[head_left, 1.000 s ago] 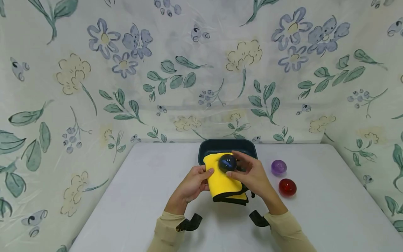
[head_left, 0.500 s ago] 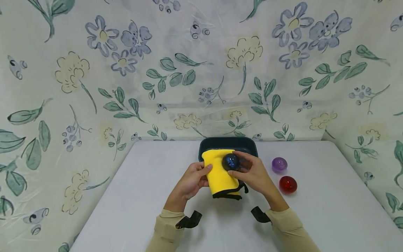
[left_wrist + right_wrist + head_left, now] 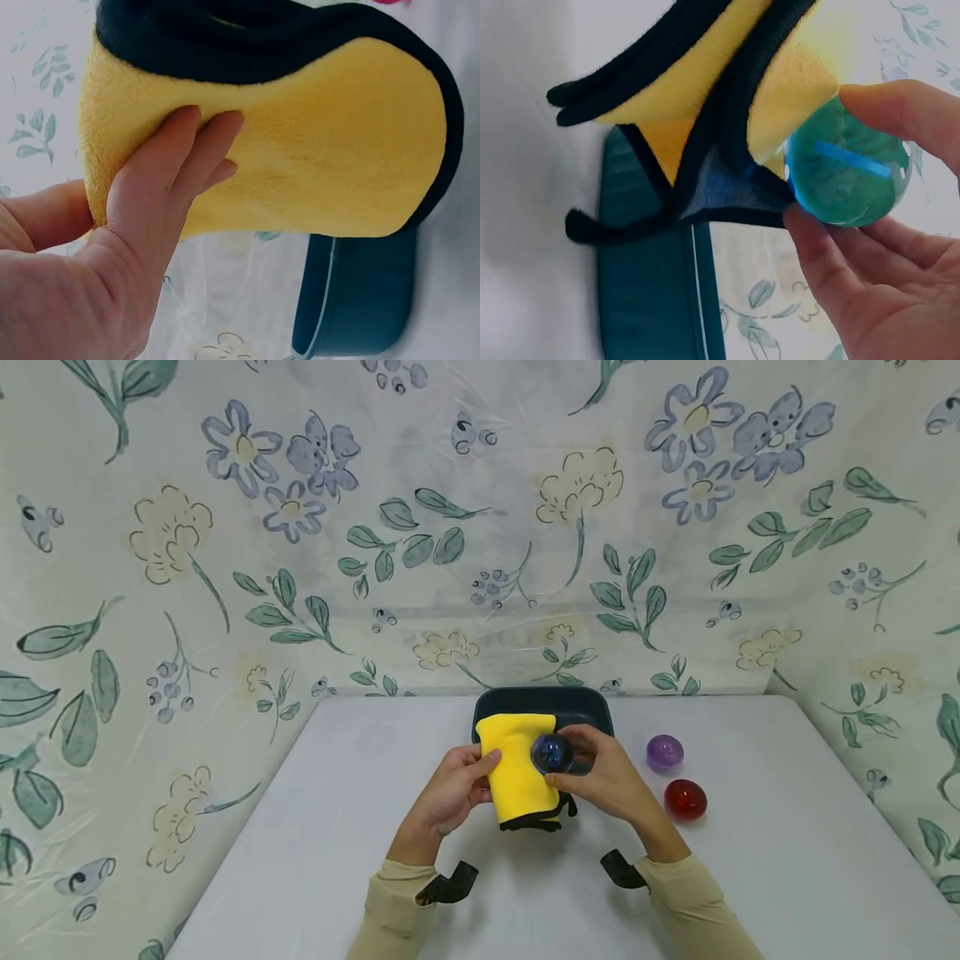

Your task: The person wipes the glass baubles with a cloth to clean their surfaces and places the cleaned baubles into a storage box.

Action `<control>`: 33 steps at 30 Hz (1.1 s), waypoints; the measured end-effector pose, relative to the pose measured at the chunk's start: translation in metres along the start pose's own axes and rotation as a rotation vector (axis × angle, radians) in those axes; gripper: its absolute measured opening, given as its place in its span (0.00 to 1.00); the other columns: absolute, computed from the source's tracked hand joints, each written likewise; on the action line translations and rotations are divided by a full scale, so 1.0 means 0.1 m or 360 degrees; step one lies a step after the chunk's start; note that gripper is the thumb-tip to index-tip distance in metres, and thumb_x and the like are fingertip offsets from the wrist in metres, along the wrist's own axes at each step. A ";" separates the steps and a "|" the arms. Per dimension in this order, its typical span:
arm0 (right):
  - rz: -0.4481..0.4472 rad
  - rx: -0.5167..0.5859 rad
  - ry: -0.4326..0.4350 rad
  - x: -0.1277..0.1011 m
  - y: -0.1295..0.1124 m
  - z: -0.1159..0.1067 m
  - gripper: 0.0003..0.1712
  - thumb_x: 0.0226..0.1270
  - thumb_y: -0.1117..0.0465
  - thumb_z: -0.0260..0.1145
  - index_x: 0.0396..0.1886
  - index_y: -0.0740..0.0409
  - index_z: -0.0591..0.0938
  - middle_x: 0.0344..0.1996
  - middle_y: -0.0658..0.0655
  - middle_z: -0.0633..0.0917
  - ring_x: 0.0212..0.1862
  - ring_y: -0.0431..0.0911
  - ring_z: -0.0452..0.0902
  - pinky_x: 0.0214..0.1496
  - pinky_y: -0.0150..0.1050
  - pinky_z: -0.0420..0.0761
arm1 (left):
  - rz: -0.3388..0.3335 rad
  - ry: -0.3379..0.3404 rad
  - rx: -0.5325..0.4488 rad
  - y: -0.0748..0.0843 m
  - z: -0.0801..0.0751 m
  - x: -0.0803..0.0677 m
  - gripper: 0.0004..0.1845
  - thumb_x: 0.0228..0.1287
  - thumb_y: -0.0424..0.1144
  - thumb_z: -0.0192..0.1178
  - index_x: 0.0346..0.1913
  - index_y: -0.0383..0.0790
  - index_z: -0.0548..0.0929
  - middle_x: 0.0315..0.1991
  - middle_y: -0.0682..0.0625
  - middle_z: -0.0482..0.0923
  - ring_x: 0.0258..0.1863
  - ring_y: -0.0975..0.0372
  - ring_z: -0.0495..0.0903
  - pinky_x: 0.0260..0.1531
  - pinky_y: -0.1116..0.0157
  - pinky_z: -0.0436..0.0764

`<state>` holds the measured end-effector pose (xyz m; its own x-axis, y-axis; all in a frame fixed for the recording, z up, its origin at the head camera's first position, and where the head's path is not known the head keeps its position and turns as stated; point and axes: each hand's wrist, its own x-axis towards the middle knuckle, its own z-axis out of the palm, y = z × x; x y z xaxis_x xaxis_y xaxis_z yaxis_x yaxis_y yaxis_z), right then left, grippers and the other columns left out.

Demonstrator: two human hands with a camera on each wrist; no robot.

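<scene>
the blue ball (image 3: 552, 753) is pinched in right hand (image 3: 607, 781) fingers and wiped against the yellow cloth (image 3: 516, 762), gripped by left hand (image 3: 453, 792); turning it is judged next.

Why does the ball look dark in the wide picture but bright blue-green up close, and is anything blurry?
Head view: even, soft light, faint shadows, and the ball is small and dark against the yellow cloth. Right wrist view: light passes through the ball, showing it see-through with a bright streak; the right hand looks soft. Left wrist view: the left hand is slightly blurred.
</scene>
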<state>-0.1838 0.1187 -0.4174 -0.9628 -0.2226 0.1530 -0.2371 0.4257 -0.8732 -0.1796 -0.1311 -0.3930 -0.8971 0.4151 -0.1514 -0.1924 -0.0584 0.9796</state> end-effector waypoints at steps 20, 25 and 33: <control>-0.0185 0.0144 -0.0189 -0.03 0.00 -0.07 0.35 0.58 0.61 0.79 0.66 0.63 0.79 0.60 0.67 0.82 0.56 0.61 0.87 0.51 0.43 0.90 | -0.0024 0.0011 0.0016 0.03 -0.09 0.00 0.27 0.83 0.44 0.49 0.71 0.24 0.67 0.48 0.54 0.84 0.44 0.64 0.88 0.50 0.65 0.89; -0.0244 0.0156 -0.0213 -0.03 -0.01 -0.09 0.35 0.58 0.62 0.78 0.65 0.64 0.79 0.59 0.67 0.83 0.55 0.61 0.88 0.51 0.43 0.90 | -0.0013 -0.0003 0.0025 0.03 -0.08 0.00 0.28 0.83 0.44 0.49 0.71 0.24 0.67 0.48 0.54 0.84 0.45 0.64 0.88 0.52 0.64 0.89; -0.0257 0.0232 -0.0262 -0.04 -0.05 -0.07 0.35 0.58 0.62 0.78 0.66 0.62 0.80 0.60 0.66 0.82 0.57 0.61 0.87 0.55 0.44 0.89 | -0.0013 0.0028 0.0097 -0.01 -0.01 0.04 0.26 0.83 0.43 0.49 0.71 0.25 0.69 0.52 0.48 0.83 0.45 0.63 0.87 0.52 0.63 0.88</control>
<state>-0.1793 0.1237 -0.4109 -0.8772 -0.4221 0.2288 -0.3534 0.2450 -0.9028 -0.1835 -0.1307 -0.3948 -0.9025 0.3994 -0.1611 -0.1755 0.0005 0.9845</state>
